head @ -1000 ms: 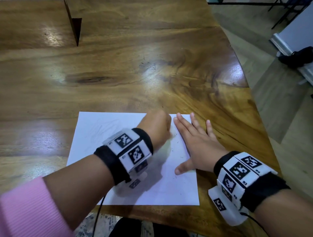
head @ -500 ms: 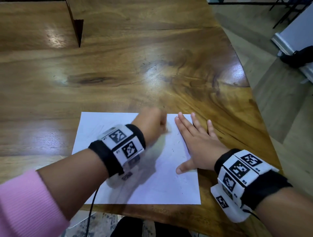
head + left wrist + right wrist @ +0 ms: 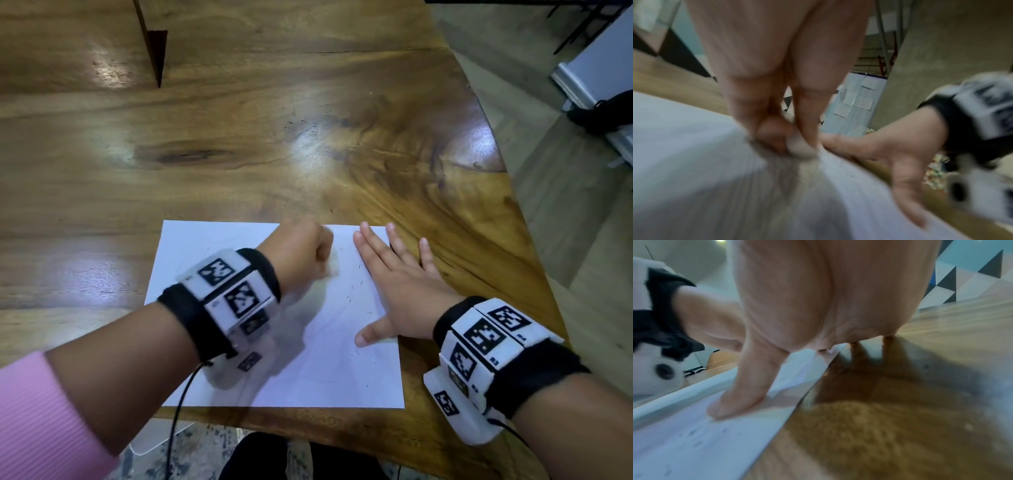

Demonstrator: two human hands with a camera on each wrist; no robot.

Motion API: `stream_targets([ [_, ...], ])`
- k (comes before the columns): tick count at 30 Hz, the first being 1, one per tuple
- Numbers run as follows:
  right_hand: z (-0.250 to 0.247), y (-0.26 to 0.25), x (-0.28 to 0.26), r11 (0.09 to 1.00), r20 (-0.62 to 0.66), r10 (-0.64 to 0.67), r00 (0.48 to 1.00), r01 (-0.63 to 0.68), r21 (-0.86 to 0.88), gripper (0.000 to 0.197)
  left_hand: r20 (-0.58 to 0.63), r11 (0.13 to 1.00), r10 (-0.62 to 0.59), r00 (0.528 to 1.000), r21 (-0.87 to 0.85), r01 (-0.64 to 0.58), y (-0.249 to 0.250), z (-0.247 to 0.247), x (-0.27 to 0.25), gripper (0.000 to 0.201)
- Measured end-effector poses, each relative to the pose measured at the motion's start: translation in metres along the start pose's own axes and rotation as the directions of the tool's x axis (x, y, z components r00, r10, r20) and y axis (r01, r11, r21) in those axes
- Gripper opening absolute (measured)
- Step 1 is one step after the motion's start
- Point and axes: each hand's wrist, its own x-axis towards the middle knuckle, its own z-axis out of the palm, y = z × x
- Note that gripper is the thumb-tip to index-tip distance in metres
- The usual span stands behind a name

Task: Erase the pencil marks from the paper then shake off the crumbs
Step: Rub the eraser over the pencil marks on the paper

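A white sheet of paper (image 3: 219, 246) lies on the wooden table near its front edge. My left hand (image 3: 301, 253) is curled over the sheet's upper middle and pinches a small whitish eraser (image 3: 799, 147) against the paper (image 3: 684, 146); the picture there is blurred. My right hand (image 3: 400, 284) lies flat with spread fingers on the sheet's right edge, the thumb (image 3: 740, 395) pressing the paper (image 3: 694, 443). Dark eraser crumbs (image 3: 356, 287) are scattered between the two hands. Faint pencil lines show near the left hand.
The wooden table (image 3: 274, 137) stretches far ahead and to the left, with a dark gap (image 3: 154, 51) between its slabs at the back left. The table's right edge (image 3: 513, 205) drops to the floor. A dark bag (image 3: 603, 109) sits on the floor at right.
My left hand has slid back and forth over the upper middle of the paper, a little left and then right. The right hand has stayed flat in place.
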Motion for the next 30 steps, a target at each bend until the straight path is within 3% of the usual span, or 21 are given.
stream_targets([
  [2,0.0,0.001,0.0,1.0,-0.003,-0.004,1.0,0.004,0.006,0.139,0.145,0.999,0.016,0.989,0.028,-0.021,-0.008,0.001,-0.008,0.026],
  [3,0.0,0.001,0.0,1.0,-0.005,-0.006,1.0,0.006,0.013,0.139,0.144,1.0,0.011,0.99,0.018,-0.014,-0.01,0.0,-0.008,0.022],
  [5,0.001,0.001,-0.001,1.0,-0.01,-0.008,1.0,0.008,0.017,0.138,-0.006,0.998,-0.024,1.0,-0.049,0.024,-0.008,-0.001,0.001,0.013],
  [7,0.001,0.001,-0.002,1.0,-0.017,-0.008,1.0,0.008,0.016,0.137,-0.164,0.99,-0.108,0.981,-0.104,0.092,-0.003,-0.001,0.011,0.01],
  [9,0.001,0.001,-0.001,1.0,-0.023,-0.01,1.0,0.01,0.013,0.138,-0.215,0.987,-0.13,0.968,-0.12,0.106,-0.001,0.003,0.008,0.01],
  [12,0.001,0.001,0.0,1.0,-0.026,-0.012,1.0,0.012,0.017,0.139,-0.036,0.999,0.028,0.999,0.028,-0.027,-0.006,0.008,-0.009,0.024],
  [14,0.001,0.002,0.0,1.0,-0.026,-0.014,1.0,0.014,0.019,0.14,0.089,0.995,0.059,0.994,0.08,-0.066,-0.007,0.006,-0.014,0.024],
  [16,0.001,0.001,0.0,1.0,-0.023,-0.012,1.0,0.013,0.015,0.14,0.004,1.0,0.025,1.0,0.012,-0.025,-0.006,0.002,-0.004,0.006],
  [18,0.002,0.001,0.0,1.0,-0.021,-0.005,1.0,0.006,0.01,0.14,-0.128,0.999,-0.04,0.991,-0.034,0.036,0.0,-0.001,0.01,0.012],
  [19,0.001,0.001,-0.001,1.0,-0.021,-0.001,1.0,0.002,0.009,0.14,-0.136,0.999,-0.044,0.99,-0.035,0.039,0.005,-0.001,0.014,0.012],
  [21,0.002,0.0,-0.001,1.0,-0.022,0.003,1.0,-0.002,0.011,0.14,-0.018,0.999,0.053,0.998,0.013,-0.052,0.008,0.006,0.007,0.004],
  [23,0.002,0.0,0.0,1.0,-0.023,0.003,1.0,-0.002,0.012,0.14,0.197,0.978,0.18,0.964,0.066,-0.196,0.006,0.013,-0.009,0.027],
  [25,0.002,-0.001,0.0,1.0,-0.024,0.008,1.0,-0.007,0.011,0.14,0.266,0.969,0.213,0.94,0.068,-0.238,0.001,0.015,-0.016,0.027],
  [27,0.002,-0.002,0.0,1.0,-0.026,0.009,1.0,-0.009,0.006,0.14,0.081,0.985,0.16,0.984,0.047,-0.165,-0.001,0.013,-0.007,0.004],
  [29,0.002,-0.002,-0.001,1.0,-0.026,0.007,1.0,-0.007,-0.001,0.142,-0.138,0.999,0.033,0.99,0.001,-0.033,0.003,0.013,0.003,0.005],
  [30,0.002,-0.002,-0.001,1.0,-0.023,0.007,1.0,-0.007,-0.007,0.143,-0.192,1.0,0.006,0.981,-0.017,-0.01,0.005,0.014,0.004,0.005],
])
